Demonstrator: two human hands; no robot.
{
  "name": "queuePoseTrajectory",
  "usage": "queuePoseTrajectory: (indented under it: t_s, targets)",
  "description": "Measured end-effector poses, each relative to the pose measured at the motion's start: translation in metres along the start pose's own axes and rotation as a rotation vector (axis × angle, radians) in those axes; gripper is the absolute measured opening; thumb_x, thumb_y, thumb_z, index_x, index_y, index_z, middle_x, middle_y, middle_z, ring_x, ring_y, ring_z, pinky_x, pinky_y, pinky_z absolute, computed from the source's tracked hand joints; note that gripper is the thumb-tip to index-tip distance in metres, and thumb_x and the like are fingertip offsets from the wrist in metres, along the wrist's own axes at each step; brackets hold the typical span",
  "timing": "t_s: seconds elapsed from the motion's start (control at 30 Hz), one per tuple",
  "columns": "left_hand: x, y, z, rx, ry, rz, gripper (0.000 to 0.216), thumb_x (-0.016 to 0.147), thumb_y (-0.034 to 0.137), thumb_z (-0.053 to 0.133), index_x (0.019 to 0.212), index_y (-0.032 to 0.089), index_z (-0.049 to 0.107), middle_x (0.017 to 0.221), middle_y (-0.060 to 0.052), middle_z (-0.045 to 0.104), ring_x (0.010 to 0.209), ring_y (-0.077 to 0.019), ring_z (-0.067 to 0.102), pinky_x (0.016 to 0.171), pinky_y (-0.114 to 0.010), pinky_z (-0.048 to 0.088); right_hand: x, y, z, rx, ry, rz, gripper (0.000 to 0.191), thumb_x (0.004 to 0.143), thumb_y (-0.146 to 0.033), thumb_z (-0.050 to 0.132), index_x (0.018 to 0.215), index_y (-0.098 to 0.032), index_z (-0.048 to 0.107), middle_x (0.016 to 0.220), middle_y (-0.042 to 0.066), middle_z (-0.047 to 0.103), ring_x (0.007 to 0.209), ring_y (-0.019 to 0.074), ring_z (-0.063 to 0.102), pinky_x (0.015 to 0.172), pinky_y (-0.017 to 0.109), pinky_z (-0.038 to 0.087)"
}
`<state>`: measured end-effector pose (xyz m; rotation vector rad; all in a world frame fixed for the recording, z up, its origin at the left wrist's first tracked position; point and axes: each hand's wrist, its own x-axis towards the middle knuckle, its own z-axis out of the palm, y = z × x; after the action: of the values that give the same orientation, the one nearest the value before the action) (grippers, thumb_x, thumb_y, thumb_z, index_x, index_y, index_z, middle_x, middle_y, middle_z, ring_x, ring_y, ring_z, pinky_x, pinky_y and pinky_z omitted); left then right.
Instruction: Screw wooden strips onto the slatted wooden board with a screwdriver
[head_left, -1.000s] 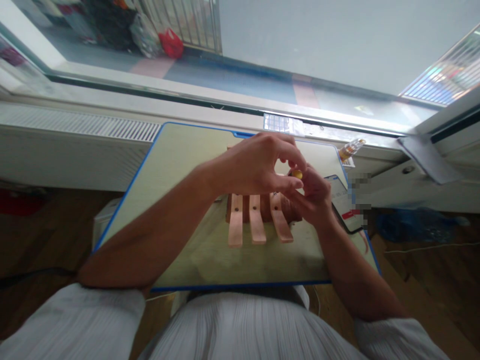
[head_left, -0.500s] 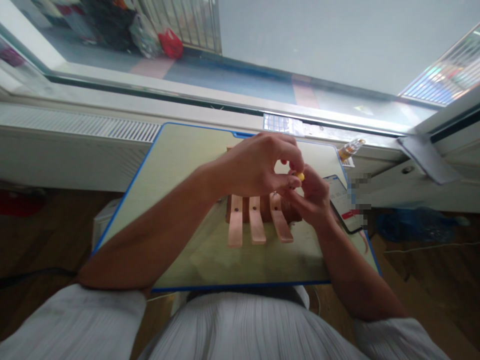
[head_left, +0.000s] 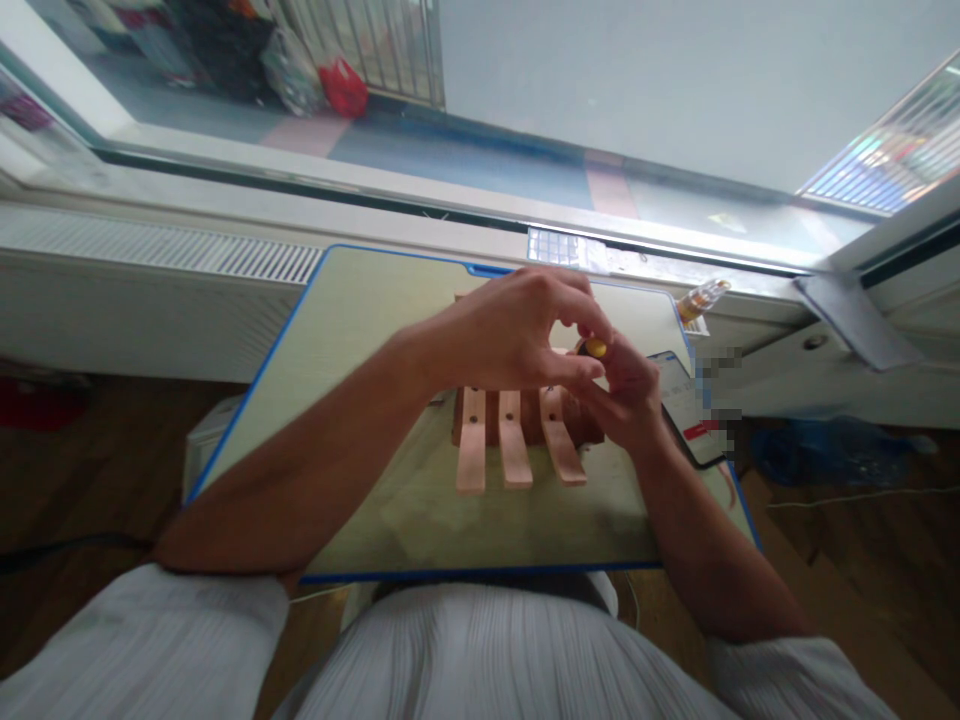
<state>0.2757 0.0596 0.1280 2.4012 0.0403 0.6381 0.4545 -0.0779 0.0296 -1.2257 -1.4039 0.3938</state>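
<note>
My left hand hovers over a small wooden assembly with three slats that lies on a pale table with a blue rim. Its thumb and fingers curl into a pinch beside a small yellow-topped tool. My right hand is wrapped round that tool from below, just right of the wooden piece. The two hands touch at the fingertips. The tool's shaft and tip are hidden by the fingers.
A phone lies at the table's right edge. A small amber bottle stands on the window sill behind it. A radiator grille and a window run along the back. Wooden floor lies on both sides.
The yellow tool top has shifted slightly between my fingertips; both hands stay over the wooden piece in nearly the same place.
</note>
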Motion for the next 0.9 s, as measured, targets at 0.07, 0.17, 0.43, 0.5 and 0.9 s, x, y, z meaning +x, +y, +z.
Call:
queuePoseTrajectory:
  t_s: [0.07,0.17,0.43,0.5,0.9]
  targets:
    - [0.000,-0.001,0.003,0.016,0.029,-0.021,0.017,0.086,0.031,0.086,0.102,0.024,0.085,0.103,-0.005,0.078,0.092,-0.0203,0.070,0.084,-0.036,0.055,-0.001,-0.001,0.001,0.013,0.002,0.020,0.023,0.093,-0.036,0.085,0.089,-0.026,0.065,0.088,-0.001,0.062,0.080,0.0177,0.055,0.077,0.036,0.049]
    - [0.001,-0.001,0.006,0.034,0.068,-0.041,0.017,0.085,0.034,0.087,0.097,0.023,0.082,0.098,-0.004,0.077,0.089,-0.0191,0.068,0.080,-0.035,0.053,-0.001,-0.003,0.002,-0.003,0.019,0.033,0.025,0.091,-0.035,0.087,0.094,-0.027,0.064,0.088,-0.003,0.063,0.080,0.0174,0.056,0.075,0.035,0.049]
    - [0.000,0.000,0.007,0.037,0.080,0.002,0.007,0.088,0.026,0.079,0.094,0.024,0.082,0.095,-0.003,0.076,0.088,-0.0190,0.069,0.081,-0.036,0.055,-0.001,-0.005,0.004,-0.055,0.053,0.024,0.025,0.089,-0.034,0.088,0.095,-0.028,0.065,0.087,-0.003,0.062,0.083,0.0186,0.056,0.074,0.035,0.048]
    - [0.000,0.000,0.006,0.034,0.077,0.012,0.009,0.088,0.025,0.078,0.096,0.025,0.083,0.097,-0.004,0.077,0.090,-0.0198,0.070,0.084,-0.037,0.056,-0.001,-0.008,0.003,-0.052,0.030,0.025,0.023,0.091,-0.037,0.087,0.097,-0.028,0.067,0.090,-0.001,0.063,0.083,0.0191,0.056,0.075,0.036,0.049]
    - [-0.001,0.000,0.000,0.031,0.008,0.029,0.021,0.091,0.018,0.073,0.104,0.027,0.087,0.107,-0.006,0.080,0.100,-0.0229,0.073,0.095,-0.040,0.058,0.002,-0.007,-0.004,-0.060,0.000,-0.004,0.017,0.093,-0.040,0.086,0.087,-0.028,0.076,0.097,0.004,0.068,0.092,0.0239,0.065,0.080,0.042,0.055]
